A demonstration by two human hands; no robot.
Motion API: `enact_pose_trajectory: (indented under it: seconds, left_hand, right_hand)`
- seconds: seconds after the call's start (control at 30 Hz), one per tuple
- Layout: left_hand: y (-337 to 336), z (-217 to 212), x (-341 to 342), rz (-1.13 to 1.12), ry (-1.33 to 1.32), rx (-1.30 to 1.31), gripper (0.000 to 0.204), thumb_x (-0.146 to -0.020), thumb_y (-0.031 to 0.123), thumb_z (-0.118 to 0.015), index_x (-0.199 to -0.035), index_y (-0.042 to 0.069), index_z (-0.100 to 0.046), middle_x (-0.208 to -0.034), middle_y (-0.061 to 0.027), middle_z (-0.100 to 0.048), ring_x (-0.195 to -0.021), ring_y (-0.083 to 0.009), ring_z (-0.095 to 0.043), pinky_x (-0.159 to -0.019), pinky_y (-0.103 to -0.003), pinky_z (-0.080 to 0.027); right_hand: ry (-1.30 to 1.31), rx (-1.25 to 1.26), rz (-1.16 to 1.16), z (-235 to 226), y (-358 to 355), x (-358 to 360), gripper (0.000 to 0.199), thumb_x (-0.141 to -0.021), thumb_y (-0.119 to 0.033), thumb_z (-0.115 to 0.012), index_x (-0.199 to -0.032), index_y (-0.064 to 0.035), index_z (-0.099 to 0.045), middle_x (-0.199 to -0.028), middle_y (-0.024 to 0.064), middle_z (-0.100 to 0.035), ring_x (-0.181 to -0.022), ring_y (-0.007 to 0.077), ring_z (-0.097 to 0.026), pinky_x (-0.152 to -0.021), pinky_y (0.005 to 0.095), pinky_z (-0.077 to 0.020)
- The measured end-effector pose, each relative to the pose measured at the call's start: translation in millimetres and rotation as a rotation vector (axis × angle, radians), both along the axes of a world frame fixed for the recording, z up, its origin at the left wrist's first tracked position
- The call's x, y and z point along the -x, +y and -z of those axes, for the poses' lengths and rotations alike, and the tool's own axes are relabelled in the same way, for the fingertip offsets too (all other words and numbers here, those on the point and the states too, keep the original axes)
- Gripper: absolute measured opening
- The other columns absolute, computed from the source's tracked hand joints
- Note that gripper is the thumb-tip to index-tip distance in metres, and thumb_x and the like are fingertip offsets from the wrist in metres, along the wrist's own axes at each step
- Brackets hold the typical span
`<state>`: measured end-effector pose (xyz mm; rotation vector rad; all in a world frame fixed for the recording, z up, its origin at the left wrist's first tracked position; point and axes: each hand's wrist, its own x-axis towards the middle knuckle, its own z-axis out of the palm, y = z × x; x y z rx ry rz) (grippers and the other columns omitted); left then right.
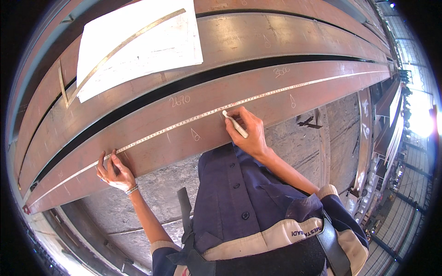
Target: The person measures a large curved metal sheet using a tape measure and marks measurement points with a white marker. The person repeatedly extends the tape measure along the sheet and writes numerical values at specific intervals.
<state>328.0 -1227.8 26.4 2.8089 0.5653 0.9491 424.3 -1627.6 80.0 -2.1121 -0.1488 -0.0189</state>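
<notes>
Rust-brown steel forms the long beam (pixel 258 99) that runs across the view, and everything else is placed by it. A measuring tape (pixel 184 122) is laid flat along the beam's length. The tape is pinned to the beam near its lower left stretch by the left hand (pixel 115 172), whose fingers are spread and pressed down. A white chalk marker (pixel 235 124) is gripped in the closed right hand (pixel 248 131), its tip set on the beam just beside the tape. Chalk figures and small triangles are seen on the beam's face. A white paper sheet (pixel 138 43) with a steel rule (pixel 124 46) across it lies on the beam's upper flange.
</notes>
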Motion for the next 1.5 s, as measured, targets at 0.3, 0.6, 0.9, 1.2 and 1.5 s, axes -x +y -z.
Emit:
enact_pose_trajectory:
  seconds: [0.3,0.6,0.9,1.2,1.5]
  left_hand:
    - [1,1,1,-0.011,0.014,0.003,0.025,-0.104,0.03,-0.068,-0.099,0.017,-0.088,-0.127,-0.0013,-0.075,-0.109,-0.0261,-0.059,-0.096,-0.043,-0.049]
    - [0,3,1,-0.017,0.006,0.001,0.026,-0.104,0.031,-0.068,-0.097,0.017,-0.088,-0.127,0.0,-0.075,-0.11,-0.026,-0.06,-0.097,-0.043,-0.049]
    - [1,4,2,-0.027,0.005,0.018,0.026,-0.104,0.033,-0.068,-0.099,0.018,-0.088,-0.126,-0.0006,-0.075,-0.11,-0.0266,-0.061,-0.098,-0.044,-0.05]
    - [1,3,2,-0.019,-0.001,0.029,0.026,-0.104,0.034,-0.068,-0.1,0.019,-0.088,-0.125,0.0004,-0.075,-0.109,-0.0256,-0.06,-0.097,-0.043,-0.05]
    - [3,5,2,0.0,-0.019,0.019,0.026,-0.104,0.035,-0.069,-0.099,0.019,-0.088,-0.125,0.0015,-0.075,-0.11,-0.0262,-0.06,-0.096,-0.043,-0.05]
  right_hand:
    - [-0.122,0.067,-0.007,6,11,-2,0.017,-0.089,-0.003,-0.075,-0.103,-0.0032,-0.065,-0.092,0.0178,-0.068,-0.083,0.0378,-0.071,-0.074,0.044,-0.0559]
    - [-0.161,0.102,-0.021,5,13,-4,0.016,-0.088,-0.001,-0.075,-0.1,-0.0035,-0.066,-0.089,0.0172,-0.069,-0.082,0.0387,-0.07,-0.073,0.0443,-0.0554]
    - [-0.143,0.096,-0.059,-1,12,-8,0.014,-0.087,0.0,-0.074,-0.097,-0.0027,-0.065,-0.088,0.0163,-0.068,-0.081,0.0387,-0.069,-0.072,0.0439,-0.0553]
    - [-0.102,0.122,-0.128,-8,10,-17,0.011,-0.087,0.0,-0.072,-0.093,0.0004,-0.062,-0.087,0.0183,-0.068,-0.082,0.0421,-0.068,-0.071,0.0465,-0.0541]
    - [0.479,0.442,-0.524,-56,-4,-42,0.014,-0.084,-0.006,-0.074,-0.095,0.0022,-0.07,-0.088,0.0181,-0.075,-0.087,0.0378,-0.075,-0.078,0.0388,-0.0576]
